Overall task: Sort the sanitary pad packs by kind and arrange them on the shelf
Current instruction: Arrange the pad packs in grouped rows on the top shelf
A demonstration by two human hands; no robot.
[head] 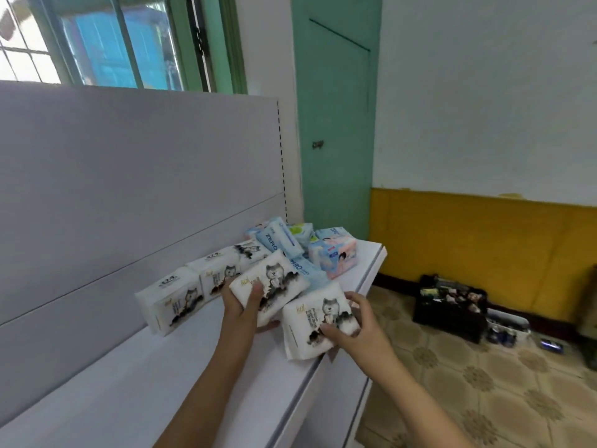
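My left hand grips a white pad pack with a grey dog print, lifted just above the white shelf. My right hand holds a second white dog-print pack at the shelf's front edge. Three more white dog-print packs stand in a row along the back panel: one at the left, one in the middle, one further back. Behind them lies a loose heap of blue ZERO packs, a pink pack and a green-marked pack.
The shelf's grey back panel rises on the left. A green door stands behind the shelf end. On the patterned floor to the right sits a black crate filled with small items, against a yellow wall.
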